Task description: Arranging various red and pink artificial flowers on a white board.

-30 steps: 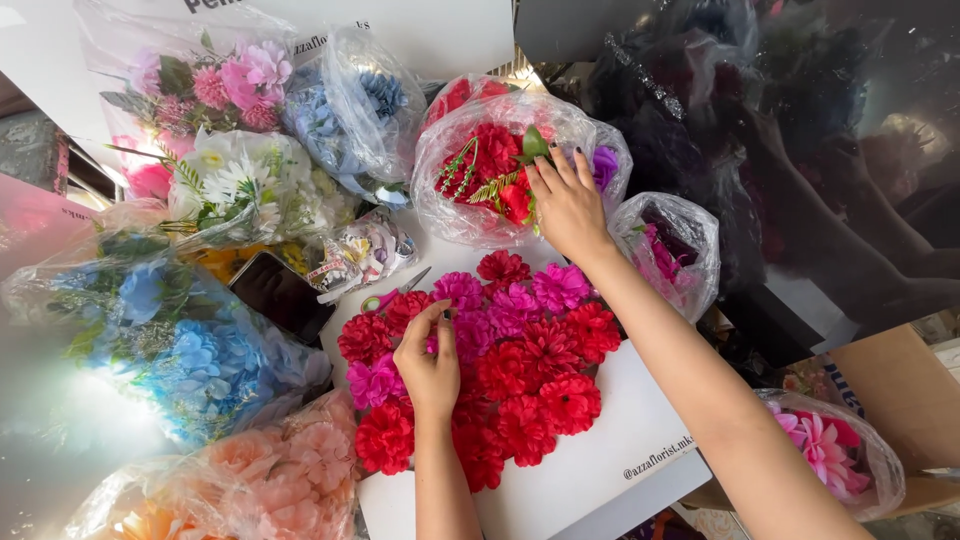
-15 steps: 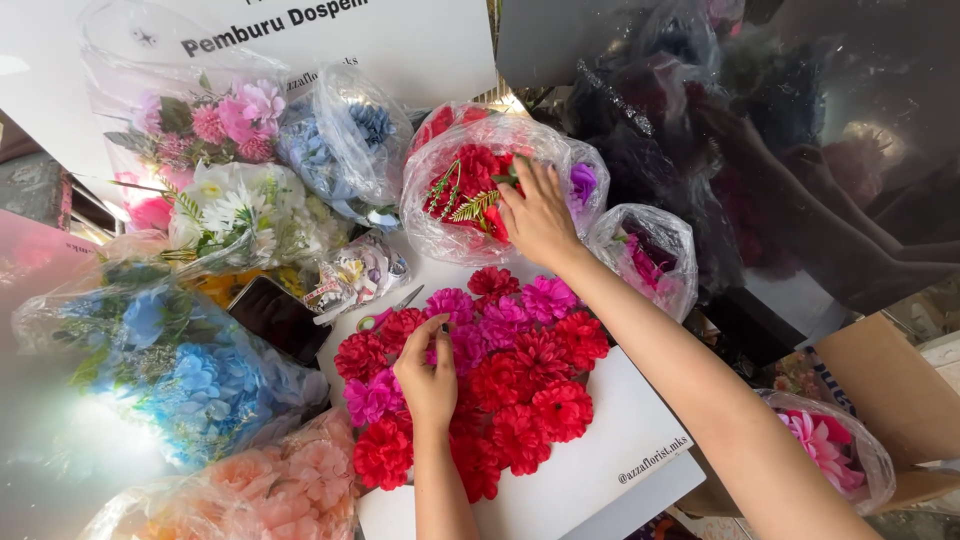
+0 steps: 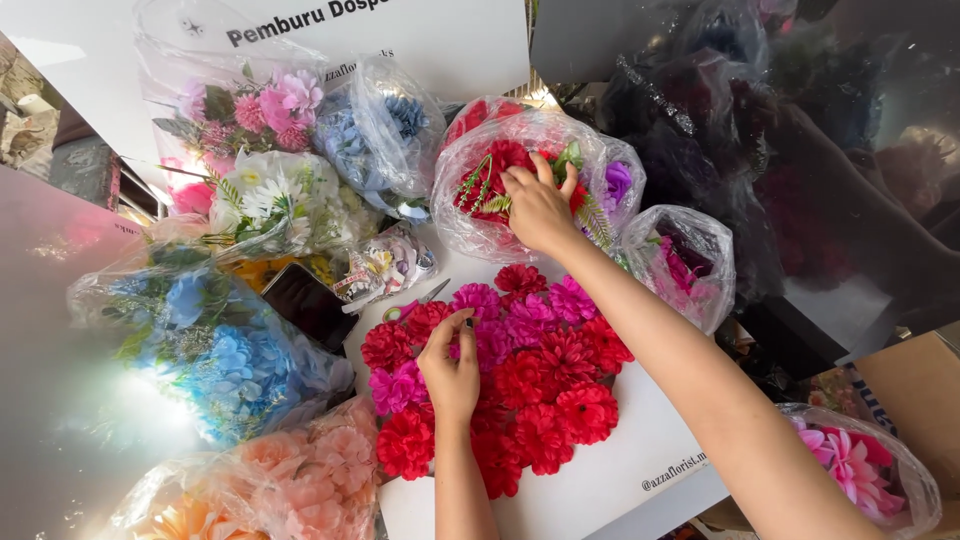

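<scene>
A cluster of red and magenta artificial flowers [image 3: 540, 380] covers a white board [image 3: 600, 480]. My left hand [image 3: 452, 365] rests on that cluster, fingertips pinched on a magenta flower near the upper left. My right hand [image 3: 538, 205] reaches up into a clear plastic bag of red flowers with green leaves [image 3: 490, 180], fingers spread over the red blooms; whether it grips one is hidden.
Clear bags of flowers ring the board: blue [image 3: 215, 350], peach [image 3: 290, 480], white daisies [image 3: 270, 200], pink [image 3: 255, 105], pale blue [image 3: 385, 125], purple [image 3: 620, 185], magenta [image 3: 680, 265] and pink at lower right [image 3: 850, 470]. A dark phone [image 3: 310, 305] and pink-handled scissors [image 3: 415, 303] lie left.
My right hand has moved left and deeper into the bag of red flowers. The view has shifted slightly. My left hand stays on the flower cluster.
</scene>
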